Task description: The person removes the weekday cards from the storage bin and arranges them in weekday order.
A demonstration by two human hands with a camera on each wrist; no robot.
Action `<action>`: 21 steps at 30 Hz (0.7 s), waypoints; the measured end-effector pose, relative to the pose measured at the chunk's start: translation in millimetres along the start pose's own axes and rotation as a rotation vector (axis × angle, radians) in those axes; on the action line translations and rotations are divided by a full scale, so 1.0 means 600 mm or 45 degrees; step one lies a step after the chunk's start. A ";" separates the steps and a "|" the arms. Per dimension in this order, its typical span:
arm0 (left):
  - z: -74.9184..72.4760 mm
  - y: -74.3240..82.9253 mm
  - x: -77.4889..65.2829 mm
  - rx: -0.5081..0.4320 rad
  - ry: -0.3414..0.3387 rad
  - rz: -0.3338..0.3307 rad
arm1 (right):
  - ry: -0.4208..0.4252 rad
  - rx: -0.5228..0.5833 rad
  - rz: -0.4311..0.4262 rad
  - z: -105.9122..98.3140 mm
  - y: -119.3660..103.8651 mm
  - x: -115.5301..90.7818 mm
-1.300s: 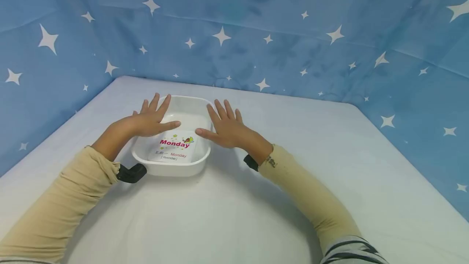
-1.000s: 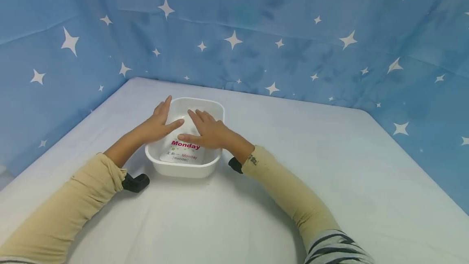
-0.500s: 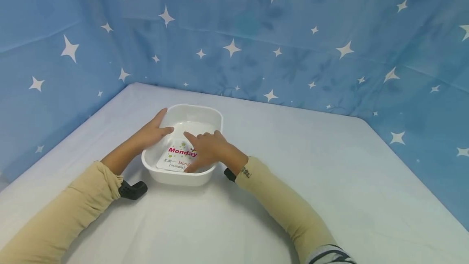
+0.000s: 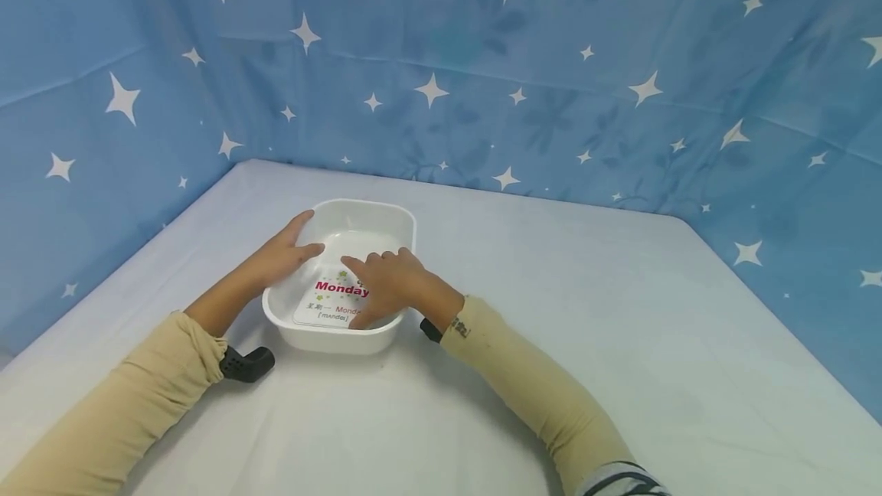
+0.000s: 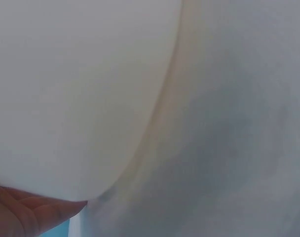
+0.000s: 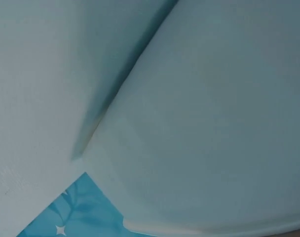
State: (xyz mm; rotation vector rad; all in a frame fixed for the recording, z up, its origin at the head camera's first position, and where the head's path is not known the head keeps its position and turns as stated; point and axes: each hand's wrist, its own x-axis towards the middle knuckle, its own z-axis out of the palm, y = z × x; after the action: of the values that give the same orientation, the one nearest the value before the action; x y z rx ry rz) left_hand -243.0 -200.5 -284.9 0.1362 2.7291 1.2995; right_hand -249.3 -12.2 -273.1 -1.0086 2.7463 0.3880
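Note:
A white plastic basin (image 4: 331, 338) sits on the table, left of the middle in the head view. Inside lies a white flashcard (image 4: 324, 312) printed "Monday" in red, its right part covered by my right hand (image 4: 394, 282). That hand reaches over the right rim, thumb at the card's near edge and index finger by its far edge, gripping the card between them. My left hand (image 4: 276, 257) holds the basin's left rim, thumb inside and fingers outside. In the left wrist view, its fingers (image 5: 36, 215) press against the basin's outer wall (image 5: 81, 98). The right wrist view shows only the basin's side (image 6: 189, 123).
White cloth covers the table (image 4: 551, 312). Blue curtains with white stars (image 4: 468, 90) stand along the back and sides. A black wrist mount (image 4: 248, 364) sticks out under the left sleeve, close to the basin.
The left hand has lowered onto the basin's left rim. The right hand has moved left over the rim and down to the card. Over the last half second both hands stay nearly still.

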 end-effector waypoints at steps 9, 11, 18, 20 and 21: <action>0.003 0.000 -0.002 -0.004 -0.017 0.013 | -0.051 -0.048 -0.011 0.000 0.000 0.001; 0.000 0.002 -0.002 0.001 -0.015 0.017 | -0.041 -0.070 -0.007 -0.003 0.000 0.001; -0.002 0.005 -0.001 -0.002 -0.026 0.024 | -0.060 -0.050 0.025 -0.008 -0.001 -0.002; -0.001 0.003 -0.003 0.007 -0.032 0.020 | -0.064 -0.038 0.010 -0.006 -0.003 -0.003; -0.001 0.001 -0.004 0.015 -0.033 0.017 | -0.058 -0.038 0.001 -0.005 -0.004 -0.004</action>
State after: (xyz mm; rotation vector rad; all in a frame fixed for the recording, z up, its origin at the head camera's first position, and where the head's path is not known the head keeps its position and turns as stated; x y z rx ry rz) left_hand -240.5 -201.0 -283.5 0.1717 2.7192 1.2761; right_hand -246.2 -13.5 -269.7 -0.9936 2.7084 0.4478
